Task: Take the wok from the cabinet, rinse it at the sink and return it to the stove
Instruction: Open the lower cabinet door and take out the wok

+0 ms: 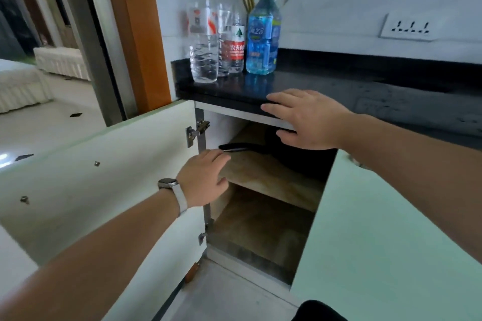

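A black wok (292, 154) lies on the upper wooden shelf (263, 177) of the open cabinet, its dark handle (233, 148) pointing left. My left hand (206, 177), with a watch on the wrist, is open just below and in front of the handle tip, fingers spread, holding nothing. Higher up, my right hand (310, 120) hovers flat and open at the black counter's front edge, above the wok, and hides part of the pan. Much of the wok body is lost in the dark back of the cabinet.
The left cabinet door (104, 172) stands swung open; the right door (391, 229) is also open. Several water bottles (234, 34) stand at the left end of the black counter (365, 91). A wall socket (410, 27) is at the right. The lower shelf (260, 229) is bare.
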The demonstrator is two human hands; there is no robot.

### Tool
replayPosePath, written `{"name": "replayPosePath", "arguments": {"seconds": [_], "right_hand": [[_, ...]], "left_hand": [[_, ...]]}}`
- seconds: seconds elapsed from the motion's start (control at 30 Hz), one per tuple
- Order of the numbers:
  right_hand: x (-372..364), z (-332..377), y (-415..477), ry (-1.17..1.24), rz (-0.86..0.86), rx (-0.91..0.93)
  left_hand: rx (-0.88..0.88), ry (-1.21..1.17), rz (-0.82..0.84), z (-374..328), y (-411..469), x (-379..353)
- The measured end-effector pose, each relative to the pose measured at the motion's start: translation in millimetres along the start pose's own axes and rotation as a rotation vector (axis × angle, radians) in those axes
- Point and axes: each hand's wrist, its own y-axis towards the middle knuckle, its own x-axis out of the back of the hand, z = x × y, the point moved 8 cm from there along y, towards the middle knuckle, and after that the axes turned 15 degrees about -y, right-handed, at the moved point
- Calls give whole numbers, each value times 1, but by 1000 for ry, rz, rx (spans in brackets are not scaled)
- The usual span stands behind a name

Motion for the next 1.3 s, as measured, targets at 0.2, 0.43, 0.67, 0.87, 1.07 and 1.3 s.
{"name": "replayPosePath", "arguments": {"seconds": [0.2, 0.43, 0.67, 0.87, 1.07, 1.3], "right_hand": [[-6, -8, 1, -68, 17, 103], [-11, -9, 4, -36, -22, 142], [-12, -12, 5, 28, -83, 142], [-14, -13, 5, 36, -130, 127], [-14, -13, 7, 35, -142, 105], [-14, -11, 6, 3, -169, 93]], "left_hand": [[80, -14, 94, 12, 56, -37], [225, 95, 217, 56, 102, -74], [137, 232, 203, 58, 133, -88], [274, 48, 350, 66, 173, -103], [530, -477, 582, 67, 154, -126], [559, -601, 462, 63, 109, -150]]}}
